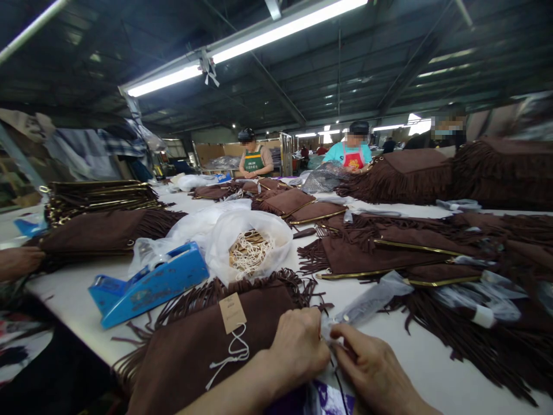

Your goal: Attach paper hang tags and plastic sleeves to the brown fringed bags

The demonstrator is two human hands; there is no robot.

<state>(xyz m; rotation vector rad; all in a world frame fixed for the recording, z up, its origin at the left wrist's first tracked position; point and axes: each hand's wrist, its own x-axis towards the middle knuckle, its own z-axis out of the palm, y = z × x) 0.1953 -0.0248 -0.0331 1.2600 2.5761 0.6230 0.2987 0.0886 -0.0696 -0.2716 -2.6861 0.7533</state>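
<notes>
A dark brown fringed bag (185, 340) lies directly in front of me, with a cardboard tag (233, 314) and its white string on top. At the bag's right edge my left hand (300, 340) is closed, its fingers gripping the near end of a clear plastic sleeve (375, 298). Facing it, my right hand (374, 366) pinches the same end with thumb and fingertips. A thin dark cord (339, 380) hangs down between the hands. The fingers partly hide what they grip.
Beyond the bag stand a blue tape dispenser (151, 282) and a white plastic bag (276, 230) of stringed tags. More brown fringed bags (380, 248) cover the right. Another person's hand (19, 262) touches a bag stack at left. Co-workers (257, 158) sit across the table.
</notes>
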